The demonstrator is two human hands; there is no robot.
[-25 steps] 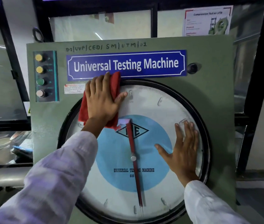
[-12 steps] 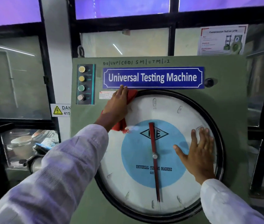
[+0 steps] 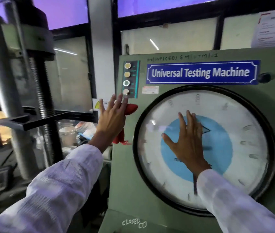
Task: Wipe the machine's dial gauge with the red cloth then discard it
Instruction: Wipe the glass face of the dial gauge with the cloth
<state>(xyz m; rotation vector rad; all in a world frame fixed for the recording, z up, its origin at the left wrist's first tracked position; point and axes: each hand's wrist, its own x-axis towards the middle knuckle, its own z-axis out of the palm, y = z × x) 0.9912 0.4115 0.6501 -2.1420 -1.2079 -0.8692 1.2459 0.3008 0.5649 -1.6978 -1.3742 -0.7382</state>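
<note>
Under my left hand [image 3: 112, 121] the red cloth [image 3: 131, 109] is hanging soft and light, fingers spread, barely pinning it; my right hand [image 3: 188, 140] is lying flat on the dial gauge [image 3: 244, 132].

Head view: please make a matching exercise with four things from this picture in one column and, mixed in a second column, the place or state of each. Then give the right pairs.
Things:
1. left hand
2. right hand
3. red cloth
4. nameplate

Places or states:
A. flat on the blue centre of the dial gauge
B. fixed above the dial, blue with white letters
C. fingers spread, left of the dial, off its glass
D. partly hidden behind a hand, beside the dial's left rim

Pairs: 1-C, 2-A, 3-D, 4-B
</note>
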